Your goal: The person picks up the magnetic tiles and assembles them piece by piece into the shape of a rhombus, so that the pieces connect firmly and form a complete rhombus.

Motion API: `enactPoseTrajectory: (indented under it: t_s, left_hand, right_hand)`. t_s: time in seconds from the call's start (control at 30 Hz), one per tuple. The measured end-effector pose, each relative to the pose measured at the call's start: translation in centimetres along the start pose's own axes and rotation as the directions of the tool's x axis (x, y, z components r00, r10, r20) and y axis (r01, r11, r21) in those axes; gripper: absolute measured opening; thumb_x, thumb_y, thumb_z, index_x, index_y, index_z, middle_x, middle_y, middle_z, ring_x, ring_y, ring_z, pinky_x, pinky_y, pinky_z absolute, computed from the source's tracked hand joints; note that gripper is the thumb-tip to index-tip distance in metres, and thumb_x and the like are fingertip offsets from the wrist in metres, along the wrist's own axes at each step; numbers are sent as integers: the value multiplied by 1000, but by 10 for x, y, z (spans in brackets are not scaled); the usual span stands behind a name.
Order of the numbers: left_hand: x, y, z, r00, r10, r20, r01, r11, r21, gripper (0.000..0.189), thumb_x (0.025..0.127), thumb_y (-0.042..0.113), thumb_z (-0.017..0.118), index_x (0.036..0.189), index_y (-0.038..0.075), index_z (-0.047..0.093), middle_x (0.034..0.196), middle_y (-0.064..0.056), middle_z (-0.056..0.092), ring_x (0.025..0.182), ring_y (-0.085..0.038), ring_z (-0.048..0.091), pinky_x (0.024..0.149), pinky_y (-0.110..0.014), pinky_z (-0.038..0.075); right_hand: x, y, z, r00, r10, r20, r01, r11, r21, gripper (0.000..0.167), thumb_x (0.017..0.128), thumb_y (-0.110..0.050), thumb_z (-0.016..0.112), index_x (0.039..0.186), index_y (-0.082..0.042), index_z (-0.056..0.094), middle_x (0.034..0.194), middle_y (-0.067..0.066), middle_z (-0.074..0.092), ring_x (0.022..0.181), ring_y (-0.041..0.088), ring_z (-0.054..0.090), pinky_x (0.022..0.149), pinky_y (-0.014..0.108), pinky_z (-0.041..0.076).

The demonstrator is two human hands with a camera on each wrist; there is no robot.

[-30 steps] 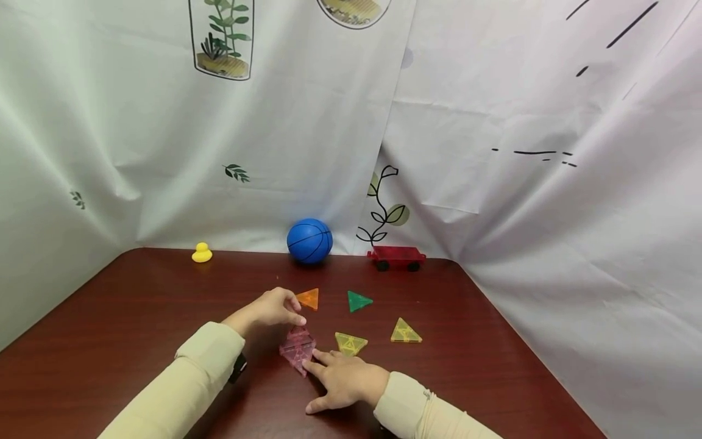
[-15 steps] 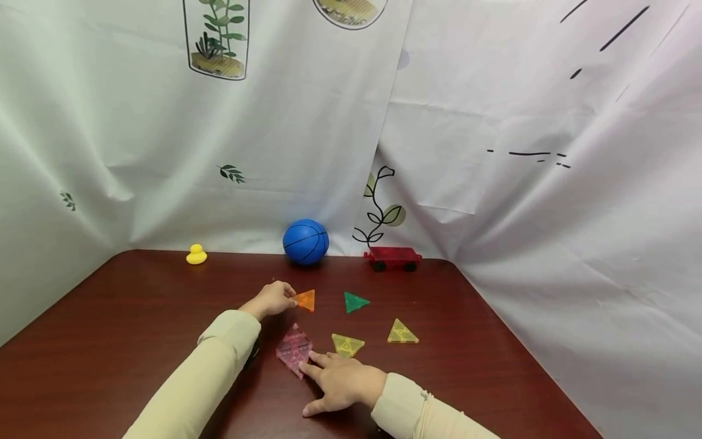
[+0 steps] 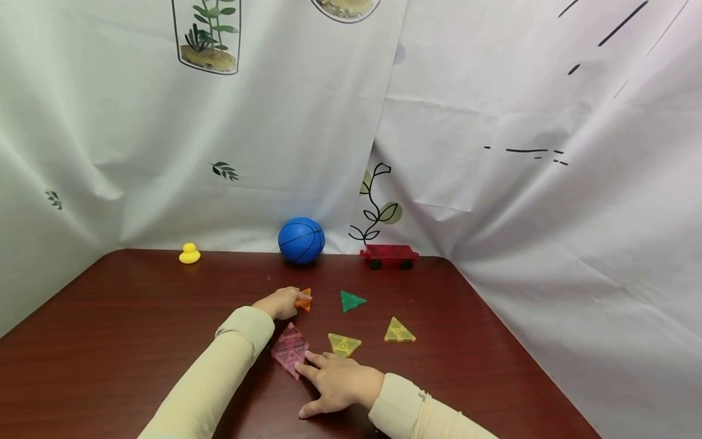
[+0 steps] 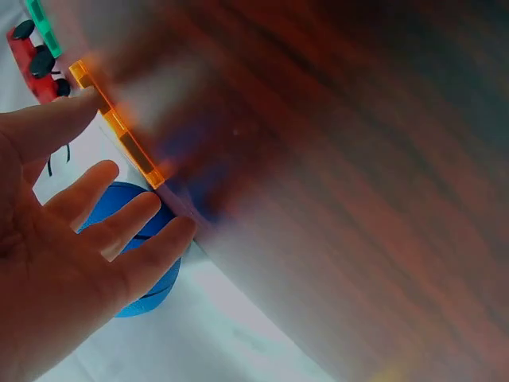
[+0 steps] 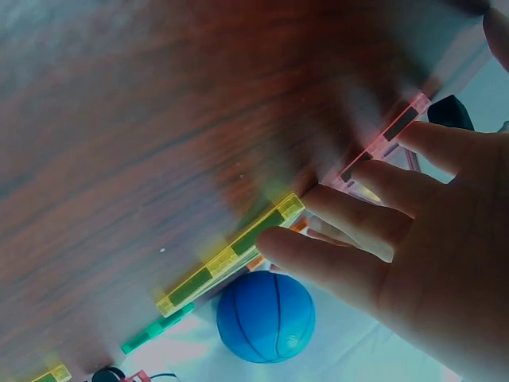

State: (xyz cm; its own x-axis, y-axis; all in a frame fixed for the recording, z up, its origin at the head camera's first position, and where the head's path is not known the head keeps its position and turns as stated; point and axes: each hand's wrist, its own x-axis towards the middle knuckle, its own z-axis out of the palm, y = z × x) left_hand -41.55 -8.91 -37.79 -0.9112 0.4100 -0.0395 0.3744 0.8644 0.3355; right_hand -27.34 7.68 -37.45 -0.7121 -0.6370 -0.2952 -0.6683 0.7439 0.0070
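My left hand point(image 3: 281, 303) reaches over an orange triangular magnetic tile point(image 3: 306, 300), partly covering it. In the left wrist view a fingertip overlaps the long edge of this orange tile point(image 4: 119, 127), while the other fingers extend loosely past it. Nearer me, two pink triangular tiles point(image 3: 290, 350) lie edge to edge as a diamond. My right hand point(image 3: 341, 383) is spread flat on the table, fingertips at the diamond's right side, thumb out toward me. A yellow triangular tile point(image 3: 344, 344) lies just beyond its knuckles.
Farther right lie a green triangular tile point(image 3: 351, 300) and a second yellow tile point(image 3: 399, 330). Along the back edge of the brown table point(image 3: 137, 317) stand a yellow toy duck point(image 3: 189, 253), a blue ball point(image 3: 301, 241) and a red wheeled toy base point(image 3: 389, 256). White printed cloth hangs behind.
My left hand has moved from the pink tiles' far tip, away and rightward, onto the orange tile. My right hand has stayed beside the pink diamond. The head view has shifted slightly.
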Motion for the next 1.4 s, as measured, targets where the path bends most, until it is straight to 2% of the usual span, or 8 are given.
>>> enactPoseTrajectory:
  t_s: [0.23, 0.3, 0.4, 0.5, 0.7, 0.9, 1.2, 1.4]
  left_hand:
    - [-2, 5, -5, 998, -25, 64, 25, 1000, 4, 50, 76, -11, 51, 114, 21, 60, 133, -20, 31, 117, -45, 28, 90, -50, 30]
    - [-2, 6, -5, 997, -16, 79, 14, 1000, 25, 50, 76, -11, 50, 113, 21, 61, 131, -20, 34, 116, -42, 31, 91, -48, 30]
    - [-3, 8, -6, 997, 18, 80, -22, 998, 52, 46, 75, -11, 52, 108, 19, 64, 121, -18, 46, 111, -36, 39, 89, -45, 33]
    - [-2, 8, -7, 997, 50, 51, -54, 996, 72, 33, 75, -5, 59, 98, 17, 66, 103, -11, 57, 99, -28, 48, 85, -40, 38]
    - [-2, 4, -7, 999, 31, -7, -31, 997, 70, 16, 71, 7, 69, 78, 18, 61, 77, -2, 53, 71, -20, 48, 67, -35, 41]
    - [-4, 4, -8, 999, 13, -31, -9, 995, 102, 17, 69, 16, 73, 73, 18, 57, 72, -2, 50, 67, -21, 47, 61, -35, 40]
    - [-5, 5, -4, 1000, 11, -28, -6, 987, 161, 11, 77, 13, 64, 74, 18, 55, 69, -2, 48, 63, -20, 46, 55, -34, 39]
    - [-3, 3, -3, 1000, 7, -9, -5, 985, 175, 8, 76, 20, 67, 81, 18, 61, 77, -2, 53, 71, -20, 49, 62, -37, 43]
  right_hand:
    - [-2, -2, -3, 1000, 10, 0, -10, 1000, 10, 70, 75, -64, 46, 135, -33, 27, 140, -7, 22, 123, 20, 29, 89, 37, 35]
    - [-3, -3, -3, 1000, 9, 0, -9, 1000, 10, 70, 76, -64, 46, 135, -32, 27, 140, -7, 22, 123, 20, 29, 89, 36, 35]
    - [-3, -3, -3, 1000, 6, 2, -6, 1000, 12, 70, 76, -64, 46, 135, -32, 27, 140, -7, 22, 123, 20, 29, 89, 36, 35]
    - [-3, -3, -3, 1000, 6, 5, -6, 1000, 15, 70, 76, -64, 45, 135, -32, 27, 140, -7, 22, 123, 20, 28, 89, 36, 34]
    - [-4, -2, -3, 1000, 12, -6, -12, 1000, 5, 70, 76, -64, 45, 135, -33, 27, 140, -7, 22, 123, 21, 29, 90, 35, 34]
    - [-5, -2, -4, 1000, 8, -16, -8, 1000, 1, 70, 76, -63, 46, 135, -31, 29, 139, -6, 23, 122, 21, 30, 89, 35, 34]
    - [-5, -2, -4, 1000, 7, -12, -7, 1000, 7, 69, 76, -63, 46, 135, -31, 28, 139, -6, 23, 122, 21, 30, 90, 34, 34]
    - [-5, -2, -3, 1000, 13, -9, -13, 1000, 10, 69, 76, -63, 46, 135, -32, 28, 139, -6, 23, 122, 21, 30, 90, 34, 34]
